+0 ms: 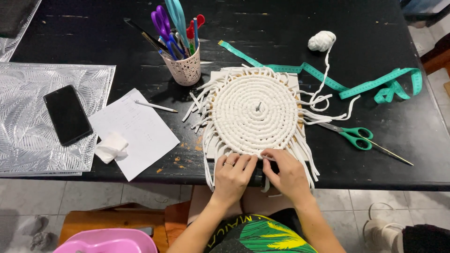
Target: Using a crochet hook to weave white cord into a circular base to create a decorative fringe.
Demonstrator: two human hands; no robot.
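Note:
A round coiled mat of white cord with a loose fringe lies on a light board on the black table, a pin standing at its centre. My left hand rests at the mat's near edge, fingers curled onto the cord, a ring on one finger. Beside it, my right hand pinches cord strands at that same near rim. A white cord runs from the mat up to a small ball of cord at the back right.
Green-handled scissors lie right of the mat, a teal measuring tape behind it. A cup of scissors and pens stands at the back. At the left are a paper sheet, pencil, tissue, and a phone on a silver mat.

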